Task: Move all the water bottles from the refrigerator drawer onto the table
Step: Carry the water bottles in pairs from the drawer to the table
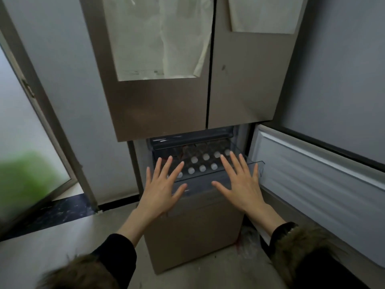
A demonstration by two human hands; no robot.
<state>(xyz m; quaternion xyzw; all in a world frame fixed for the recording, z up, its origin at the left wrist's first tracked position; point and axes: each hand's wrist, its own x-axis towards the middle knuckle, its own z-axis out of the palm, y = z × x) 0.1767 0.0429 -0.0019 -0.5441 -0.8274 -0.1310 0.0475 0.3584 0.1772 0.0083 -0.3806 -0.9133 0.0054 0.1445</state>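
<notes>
Water bottles (206, 157) stand upright in the pulled-out fridge drawer (259, 163), seen from above as white round caps in two rows; approx nine caps show, others may be hidden behind the hands. Going left to right: a frosted glass door (31, 142) w/ a green blur behind it, its grey frame leaning in the wide lens, then a dark strip of floor at its foot. Next the fridge (162, 105), brownish-metal, two upper doors closed w/ pale protective film stuck on both. Below them the clear plastic drawer sticks out toward the camera, a dark shelf edge above its back, and a closed lower drawer front (193, 232) beneath it.

Left hand (161, 191) hovers palm-down over the drawer's front-left corner, fingers (166, 165) straight & spread wide, thumb out to the right, holding nothing; it covers part of the front row, one cap just beside its fingertips. Right hand (242, 187) hovers the same way over the front-right part, fingers spread, thumb pointing left, also holding nothing; caps sit between the two hands. Can't tell if either hand touches the drawer rim. Both wrists come out of dark sleeves w/ brown furry cuffs (295, 243). Far right: the open compartment door (312, 174), white ribbed inner liner facing in, grey wall above it
</notes>
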